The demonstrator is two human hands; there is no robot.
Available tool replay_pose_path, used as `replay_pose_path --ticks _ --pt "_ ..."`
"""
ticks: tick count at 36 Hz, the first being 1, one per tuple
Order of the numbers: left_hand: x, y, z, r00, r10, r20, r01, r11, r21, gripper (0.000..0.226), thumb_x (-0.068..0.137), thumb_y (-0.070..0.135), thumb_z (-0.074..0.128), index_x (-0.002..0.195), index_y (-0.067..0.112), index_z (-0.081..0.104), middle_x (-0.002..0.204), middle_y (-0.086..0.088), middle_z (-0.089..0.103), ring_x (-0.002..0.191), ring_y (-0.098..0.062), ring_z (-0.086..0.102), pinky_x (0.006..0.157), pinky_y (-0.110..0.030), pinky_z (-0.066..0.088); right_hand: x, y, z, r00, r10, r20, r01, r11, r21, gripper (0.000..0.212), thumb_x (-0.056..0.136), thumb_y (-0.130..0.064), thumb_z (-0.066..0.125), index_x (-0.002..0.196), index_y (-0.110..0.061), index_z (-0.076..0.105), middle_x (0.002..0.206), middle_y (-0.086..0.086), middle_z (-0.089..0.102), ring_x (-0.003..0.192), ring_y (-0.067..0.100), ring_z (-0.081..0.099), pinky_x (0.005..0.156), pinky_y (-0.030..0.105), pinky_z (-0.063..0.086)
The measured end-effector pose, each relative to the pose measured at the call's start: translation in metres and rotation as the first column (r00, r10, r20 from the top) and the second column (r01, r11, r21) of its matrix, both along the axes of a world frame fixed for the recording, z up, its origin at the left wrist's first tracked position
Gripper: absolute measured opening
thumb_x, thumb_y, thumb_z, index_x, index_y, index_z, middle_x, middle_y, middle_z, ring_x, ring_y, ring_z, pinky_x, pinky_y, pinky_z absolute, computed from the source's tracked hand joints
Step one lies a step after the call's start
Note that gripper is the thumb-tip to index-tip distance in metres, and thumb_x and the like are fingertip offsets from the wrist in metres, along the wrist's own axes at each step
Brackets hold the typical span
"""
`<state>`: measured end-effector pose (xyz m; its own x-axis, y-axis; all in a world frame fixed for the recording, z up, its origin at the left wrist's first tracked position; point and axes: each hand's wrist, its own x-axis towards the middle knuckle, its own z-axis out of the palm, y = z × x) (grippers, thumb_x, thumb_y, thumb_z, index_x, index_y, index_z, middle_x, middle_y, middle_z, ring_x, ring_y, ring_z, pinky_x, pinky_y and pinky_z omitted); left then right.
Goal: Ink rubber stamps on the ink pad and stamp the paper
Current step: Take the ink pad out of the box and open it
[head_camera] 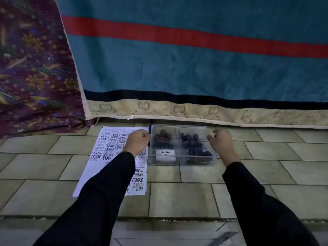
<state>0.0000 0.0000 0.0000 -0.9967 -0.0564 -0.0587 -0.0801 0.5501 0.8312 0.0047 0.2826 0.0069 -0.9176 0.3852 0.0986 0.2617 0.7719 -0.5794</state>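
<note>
Nearest, two black sleeves stretched forward over a tiled floor (182, 199). Under the left forearm, a sheet of paper (94, 174) flat on the tiles, crowded with black prints: SAMPLE, AIR MAIL, FRAGILE, EXPRESS, AMENDED.

Beyond the sleeves, both hands well apart, one at each side of a clear plastic box (179, 126). Left hand (137, 139) over the paper's far right part, fingers curled round the box's left edge. Right hand (221, 141) with fingers curled on the box's right rim. Box on the floor just beside the paper's right edge.

Between the hands, inside the box: a white ink pad (166, 155) marked Artline in the near compartment on the left hand's side; behind it a single stamp (162, 136), dark with a reddish face; a heap of dark stamps (190, 139) in the compartments toward the right hand.

Past the hands, a teal blanket (195, 68) with a red stripe, hanging down to the floor. Beyond the left hand, a purple flowered cloth (35, 68).
</note>
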Motion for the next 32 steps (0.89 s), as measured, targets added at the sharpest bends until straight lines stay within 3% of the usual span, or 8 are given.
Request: replay_pose_path --ticks 2,6,13,16,19,23,25,32 --pt "-0.002 0.002 0.001 1.0 -0.015 0.017 0.017 0.995 -0.102 0.017 0.093 0.02 0.057 0.095 0.008 0.068 0.095 -0.01 0.067 0.088 -0.027 0.061 0.085 -0.036 0.051 0.0 0.001 -0.002 0.996 -0.031 0.085 0.028 0.999 0.037 0.04 0.09 -0.025 0.058 0.116 0.006 0.055 0.115 0.026 0.059 0.104 0.037 0.057 0.086 0.038 0.047" --pt "-0.002 0.007 -0.001 0.999 -0.022 0.029 0.027 0.983 -0.183 0.02 0.094 0.016 0.058 0.097 0.001 0.072 0.095 -0.017 0.07 0.088 -0.034 0.065 0.083 -0.041 0.055 0.002 0.002 -0.012 0.987 -0.023 0.157 0.021 1.0 0.019 0.032 0.091 -0.023 0.055 0.09 0.007 0.065 0.096 0.026 0.067 0.092 0.037 0.062 0.074 0.033 0.046" --pt "0.003 0.01 0.002 0.998 -0.001 -0.06 -0.016 0.961 -0.276 0.031 0.091 0.008 0.057 0.06 0.006 0.055 0.067 -0.012 0.058 0.061 -0.026 0.051 0.061 -0.028 0.04 0.009 0.005 -0.018 1.0 -0.013 -0.026 0.012 0.999 -0.036 0.022 0.089 -0.013 0.056 0.081 0.004 0.068 0.084 0.021 0.069 0.082 0.035 0.064 0.067 0.028 0.042" --pt "0.008 0.007 0.012 0.995 0.012 -0.094 -0.036 0.967 -0.252 0.022 0.088 0.006 0.054 0.071 -0.003 0.063 0.075 -0.021 0.066 0.063 -0.029 0.056 0.059 -0.031 0.045 0.017 0.006 -0.011 0.991 -0.024 -0.132 0.015 0.997 -0.075 0.018 0.088 -0.011 0.057 0.083 0.001 0.069 0.084 0.018 0.071 0.08 0.032 0.064 0.067 0.028 0.044" --pt "0.017 0.001 0.02 0.993 0.009 -0.119 -0.034 0.977 -0.209 0.016 0.088 0.008 0.06 0.081 0.004 0.073 0.077 -0.015 0.071 0.068 -0.03 0.068 0.067 -0.034 0.056 0.029 0.011 -0.002 0.989 -0.011 -0.15 -0.004 0.995 -0.099 0.014 0.085 -0.012 0.062 0.083 -0.003 0.072 0.079 0.012 0.072 0.076 0.028 0.065 0.065 0.025 0.042" --pt "0.041 -0.01 0.02 1.0 -0.011 0.007 0.011 0.992 -0.125 0.006 0.088 0.007 0.067 0.087 0.009 0.072 0.076 -0.007 0.071 0.058 -0.019 0.069 0.058 -0.029 0.059 0.053 0.024 0.006 0.998 0.056 0.004 -0.053 0.965 -0.258 0.016 0.079 -0.009 0.066 0.063 -0.011 0.068 0.05 0.006 0.061 0.044 0.018 0.057 0.052 0.022 0.045" --pt "0.057 -0.014 0.014 0.996 -0.034 0.083 0.042 0.994 -0.097 0.007 0.087 0.006 0.068 0.084 0.012 0.07 0.076 -0.005 0.069 0.054 -0.012 0.067 0.049 -0.021 0.054 0.068 0.029 0.006 0.99 0.1 0.101 -0.053 0.92 -0.388 0.02 0.079 -0.001 0.066 0.06 -0.007 0.064 0.052 0.011 0.059 0.035 0.017 0.053 0.043 0.024 0.048" --pt "0.113 -0.019 -0.024 0.971 -0.067 0.231 0.062 0.998 0.031 0.013 0.084 -0.001 0.069 0.082 0.011 0.063 0.07 -0.005 0.066 0.045 -0.013 0.065 0.044 -0.023 0.053 0.112 0.047 -0.01 0.894 0.237 0.381 -0.025 0.874 -0.486 0.019 0.079 0.009 0.056 0.064 0.001 0.064 0.057 0.014 0.064 0.041 0.025 0.061 0.042 0.025 0.051"
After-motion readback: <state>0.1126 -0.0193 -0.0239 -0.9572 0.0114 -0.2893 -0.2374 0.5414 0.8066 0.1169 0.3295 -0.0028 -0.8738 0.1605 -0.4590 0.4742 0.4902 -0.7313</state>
